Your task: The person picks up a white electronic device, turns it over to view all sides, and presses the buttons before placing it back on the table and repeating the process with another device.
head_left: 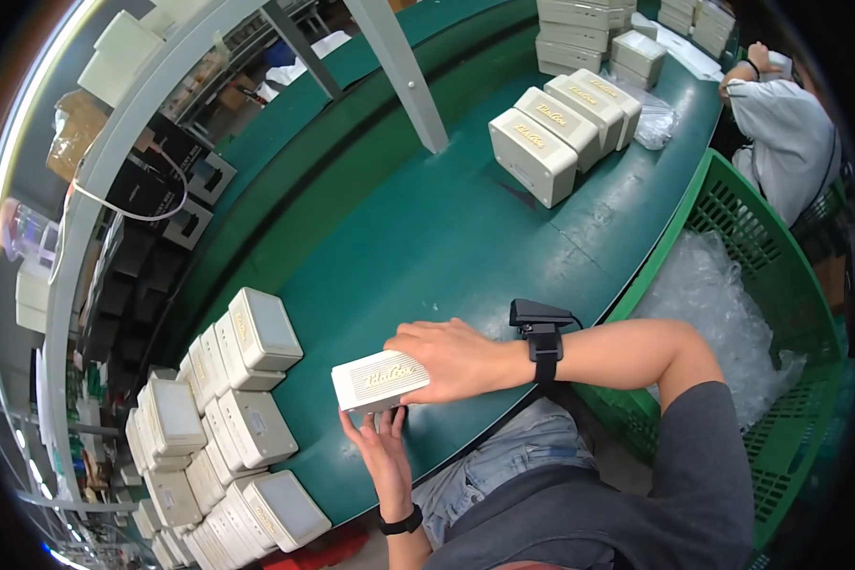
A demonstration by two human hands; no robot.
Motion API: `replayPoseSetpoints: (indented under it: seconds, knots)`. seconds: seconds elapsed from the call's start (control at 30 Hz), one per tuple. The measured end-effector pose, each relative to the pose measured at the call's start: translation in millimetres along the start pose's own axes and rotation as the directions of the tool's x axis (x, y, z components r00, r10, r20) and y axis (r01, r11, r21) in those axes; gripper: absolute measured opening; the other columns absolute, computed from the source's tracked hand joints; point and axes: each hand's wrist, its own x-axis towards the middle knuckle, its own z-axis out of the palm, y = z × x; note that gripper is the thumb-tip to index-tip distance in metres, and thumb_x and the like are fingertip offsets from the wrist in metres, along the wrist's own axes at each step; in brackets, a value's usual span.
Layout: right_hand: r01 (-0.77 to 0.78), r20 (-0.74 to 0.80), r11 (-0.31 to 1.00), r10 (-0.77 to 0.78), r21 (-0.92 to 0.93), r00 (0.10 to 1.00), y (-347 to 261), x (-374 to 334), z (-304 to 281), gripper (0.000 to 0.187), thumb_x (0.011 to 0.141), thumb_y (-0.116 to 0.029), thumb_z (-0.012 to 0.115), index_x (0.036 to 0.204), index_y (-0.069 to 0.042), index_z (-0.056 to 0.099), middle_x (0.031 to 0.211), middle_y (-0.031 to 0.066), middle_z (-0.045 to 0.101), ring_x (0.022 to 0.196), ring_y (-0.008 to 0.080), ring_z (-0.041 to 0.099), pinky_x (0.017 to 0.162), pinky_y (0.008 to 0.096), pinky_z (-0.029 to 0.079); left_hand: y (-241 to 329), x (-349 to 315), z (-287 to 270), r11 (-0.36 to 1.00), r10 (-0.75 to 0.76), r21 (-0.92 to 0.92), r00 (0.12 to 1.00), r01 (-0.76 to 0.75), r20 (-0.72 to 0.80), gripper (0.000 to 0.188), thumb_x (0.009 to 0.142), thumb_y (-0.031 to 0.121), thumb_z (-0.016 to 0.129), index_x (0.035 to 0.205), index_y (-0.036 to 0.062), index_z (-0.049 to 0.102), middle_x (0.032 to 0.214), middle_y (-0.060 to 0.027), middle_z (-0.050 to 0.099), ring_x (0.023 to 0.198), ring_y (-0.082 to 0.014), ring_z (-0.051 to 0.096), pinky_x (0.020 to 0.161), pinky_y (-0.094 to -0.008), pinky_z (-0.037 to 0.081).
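Above the near part of the green work table (389, 266), I hold a cream box-shaped device (355, 382) with a ribbed face and raised gold script. My right hand (456, 359) grips its right end from above, fingers closed over the top. From below, my left hand (386, 456) supports it, with thumb and fingertips bent against the underside and near edge. To the left, similar cream devices (264, 328) stand in stacked rows, some showing pale square faces. Farther off on the right, several more devices (534, 152) stand in a row with their gold script facing up.
A green plastic crate (676, 228) full of clear plastic bags (717, 309) stands beside the table at my right. A grey metal post (399, 81) rises at the table's far side. Taller device stacks (579, 38) sit beyond. At the far right, a co-worker (779, 133) handles a pale item.
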Motion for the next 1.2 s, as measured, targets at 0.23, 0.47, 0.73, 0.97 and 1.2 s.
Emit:
replayPoseSetpoints:
  seconds: [0.23,0.47,0.73,0.97,1.2]
  knots:
    - [0.104,-0.005,0.990,-0.104,0.091,0.995,1.5,5.5,11.7,0.056,0.072,-0.021,0.078,0.119,-0.001,0.052,0.107,0.0145,0.058,0.101,0.0344,0.058,0.083,0.0440,0.050,-2.4,13.0,13.1,0.994,0.017,-0.103,1.000,-0.018,-0.017,0.072,0.097,0.053,0.045,0.150,0.0143,0.013,0.146,-0.0154,0.032,0.130,-0.0324,0.040,0.105,-0.0457,0.038]
    - [0.144,0.141,0.930,-0.202,0.338,0.969,-14.4,10.2,6.4,0.072,0.076,-0.016,0.077,0.136,0.000,0.042,0.132,0.0198,0.049,0.124,0.0351,0.049,0.103,0.0389,0.042,6.3,30.7,-0.2,0.982,-0.099,-0.171,0.988,0.079,-0.116,0.060,0.097,0.045,0.051,0.141,0.0068,0.037,0.137,-0.0114,0.048,0.125,-0.0277,0.048,0.106,-0.0443,0.039]
    - [-0.111,-0.044,0.602,0.238,0.791,0.970,-14.9,18.9,-12.8,0.043,0.097,-0.022,0.055,0.132,0.000,0.045,0.130,0.0124,0.053,0.122,0.0233,0.052,0.102,0.0368,0.041,30.4,43.6,-20.4,0.693,-0.257,-0.665,0.957,0.278,0.132,0.073,0.092,0.053,0.054,0.143,0.0037,0.035,0.140,-0.0187,0.045,0.124,-0.0322,0.051,0.103,-0.0449,0.043]
    - [-0.288,0.173,0.649,0.236,0.705,0.956,-13.4,27.0,-4.0,0.031,0.100,-0.017,0.049,0.125,0.001,0.050,0.122,0.0134,0.058,0.114,0.0195,0.057,0.095,0.0323,0.046,83.8,11.4,-19.8,0.962,0.261,-0.013,0.935,-0.272,-0.239,0.090,0.084,0.060,0.057,0.147,0.0030,0.026,0.144,-0.0257,0.035,0.126,-0.0401,0.045,0.100,-0.0498,0.046]
    - [-0.371,0.297,0.494,0.224,0.787,0.928,-9.0,18.4,3.2,0.035,0.102,-0.021,0.045,0.128,0.002,0.047,0.124,0.0152,0.057,0.116,0.0212,0.056,0.097,0.0336,0.046,100.1,26.1,-43.2,0.922,0.369,0.047,0.832,-0.385,-0.415,0.097,0.082,0.075,0.046,0.150,0.0114,0.021,0.147,-0.0245,0.030,0.128,-0.0414,0.043,0.099,-0.0553,0.046]
